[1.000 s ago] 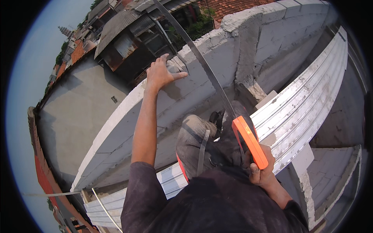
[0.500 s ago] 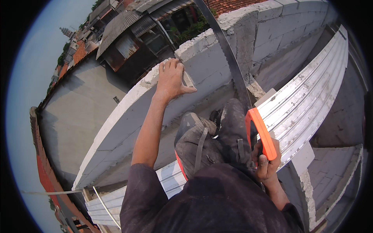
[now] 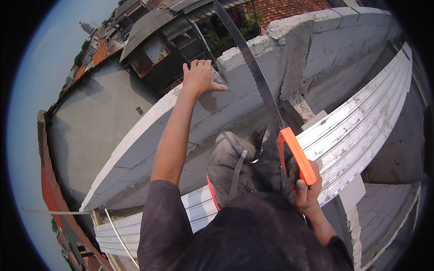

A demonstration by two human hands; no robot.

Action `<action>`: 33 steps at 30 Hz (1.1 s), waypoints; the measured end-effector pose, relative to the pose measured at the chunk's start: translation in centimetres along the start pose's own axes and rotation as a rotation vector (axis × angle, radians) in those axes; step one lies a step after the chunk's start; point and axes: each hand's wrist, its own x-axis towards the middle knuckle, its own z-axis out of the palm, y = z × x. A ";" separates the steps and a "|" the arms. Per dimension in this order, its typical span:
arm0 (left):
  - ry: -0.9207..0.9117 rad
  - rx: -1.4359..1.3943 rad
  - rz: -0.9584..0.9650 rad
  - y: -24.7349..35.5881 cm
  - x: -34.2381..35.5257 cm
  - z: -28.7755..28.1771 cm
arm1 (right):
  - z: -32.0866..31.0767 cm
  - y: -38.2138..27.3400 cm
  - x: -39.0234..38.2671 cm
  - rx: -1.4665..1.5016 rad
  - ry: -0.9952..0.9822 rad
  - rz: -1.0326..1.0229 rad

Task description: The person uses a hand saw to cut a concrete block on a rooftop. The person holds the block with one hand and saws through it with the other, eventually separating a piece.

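1. Firmly, the right hand [image 3: 308,187] wraps round the orange handle [image 3: 298,156] of a handsaw [image 3: 270,106], just right of the person's dark trousers [image 3: 226,158].
2. The saw's long blade slants up and left across the view of the light-grey block wall [image 3: 140,156], its toothed edge facing left; I cannot tell whether it touches the blocks.
3. The left hand [image 3: 199,80] is at the wall's top edge, left of the blade and apart from it, fingers and thumb spread wide; contact is unclear.
4. A ribbed metal sheet [image 3: 361,122] runs behind the right hand.
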 end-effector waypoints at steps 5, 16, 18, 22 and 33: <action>-0.164 0.151 -0.005 0.8 3.0 0.1 | 0.4 -0.9 -0.8 -0.012 0.037 0.031; 0.040 -0.131 -0.041 -1.9 1.6 3.5 | -1.0 -0.9 1.4 0.173 -0.050 0.108; 0.076 -0.153 -0.063 -3.1 0.4 3.5 | -0.3 -1.1 3.1 0.246 -0.052 0.121; 0.016 -0.210 -0.125 -3.8 -0.5 3.6 | 1.6 -1.0 6.6 0.285 -0.066 0.177; 0.075 -0.144 -0.135 -3.4 -0.9 3.8 | 5.4 1.1 9.4 0.060 -0.036 0.200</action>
